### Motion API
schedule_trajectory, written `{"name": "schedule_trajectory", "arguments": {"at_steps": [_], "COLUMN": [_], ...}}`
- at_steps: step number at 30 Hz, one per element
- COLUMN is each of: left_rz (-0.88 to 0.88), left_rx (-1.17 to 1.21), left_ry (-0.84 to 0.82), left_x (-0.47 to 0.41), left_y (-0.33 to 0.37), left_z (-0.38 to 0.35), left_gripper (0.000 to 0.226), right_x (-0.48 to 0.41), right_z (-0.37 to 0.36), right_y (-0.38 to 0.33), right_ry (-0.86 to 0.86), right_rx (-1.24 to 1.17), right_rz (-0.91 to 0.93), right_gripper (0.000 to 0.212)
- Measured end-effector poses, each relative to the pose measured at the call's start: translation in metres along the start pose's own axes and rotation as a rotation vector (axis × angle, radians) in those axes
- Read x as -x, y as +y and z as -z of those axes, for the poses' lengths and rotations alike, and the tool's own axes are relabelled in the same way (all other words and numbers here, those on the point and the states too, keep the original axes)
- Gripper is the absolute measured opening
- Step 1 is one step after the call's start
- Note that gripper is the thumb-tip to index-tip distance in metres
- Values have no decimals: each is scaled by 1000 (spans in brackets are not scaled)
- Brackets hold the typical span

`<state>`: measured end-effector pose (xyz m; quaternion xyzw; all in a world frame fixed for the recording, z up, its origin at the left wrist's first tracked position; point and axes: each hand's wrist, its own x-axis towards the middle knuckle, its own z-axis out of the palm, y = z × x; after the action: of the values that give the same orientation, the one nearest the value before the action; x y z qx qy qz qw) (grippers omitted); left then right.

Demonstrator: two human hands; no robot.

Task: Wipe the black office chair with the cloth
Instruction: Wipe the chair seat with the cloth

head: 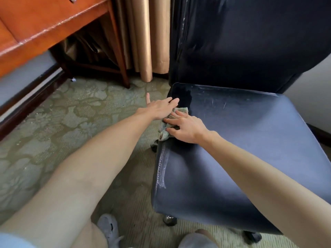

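The black office chair (241,140) fills the right half of the view, its seat facing me and its tall backrest behind it. White scuffs mark the seat's rear and left edges. A crumpled greenish cloth (165,130) lies on the seat's left edge. My right hand (186,126) presses on the cloth with its fingers spread flat. My left hand (159,109) is stretched out beside it, fingers straight, touching the seat's left rear edge near the cloth.
A wooden desk (44,27) with a drawer stands at the upper left, its leg (123,68) on the patterned carpet (62,126). Beige curtains (143,38) hang behind the chair. A chair caster (169,221) and my white shoe (109,228) are near the bottom.
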<state>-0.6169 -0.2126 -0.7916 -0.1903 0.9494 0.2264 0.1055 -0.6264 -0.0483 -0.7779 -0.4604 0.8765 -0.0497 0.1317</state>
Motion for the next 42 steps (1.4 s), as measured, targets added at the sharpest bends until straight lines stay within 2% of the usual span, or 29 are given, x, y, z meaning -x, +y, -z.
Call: {"name": "schedule_trajectory", "arguments": {"at_steps": [5,8,11,15,18,21,27,32,36,42], "left_rz": [-18,-132,-210,-267,-236,-193,-172,-176,-171,-163], "left_rx": [-94,-230,-265,-278,-256,-243,-217,-173,-234,-275], "left_ry": [2,-8,10,-16,-69,-109,-118,-95,-88,-95], "left_x": [15,24,32,44,46,51,58,55,50,53], "left_y": [5,-2,-17,-20,-16,-12,-9,-7,4,4], "left_z": [5,2,2,1,-5,-7,-6,-5,5,2], "left_gripper": [63,54,48,46,45,46,47,46,45,49], "right_x": [36,57,68,59,53,64,99,76,48,42], "right_z": [-14,-23,-24,-16,-17,-23,-34,-31,-27,-26], "right_y": [-4,-3,1,0,-9,-18,-19,-16,-13,-17], "right_ry": [21,52,45,63,87,92,88,78,44,65], "right_rx": [-12,-16,-41,-85,-71,-53,-53,-24,21,-15], "right_rz": [104,154,163,42,-8,27,238,156,76,68], "right_gripper": [45,44,45,43,43,42,37,39,40,39]}}
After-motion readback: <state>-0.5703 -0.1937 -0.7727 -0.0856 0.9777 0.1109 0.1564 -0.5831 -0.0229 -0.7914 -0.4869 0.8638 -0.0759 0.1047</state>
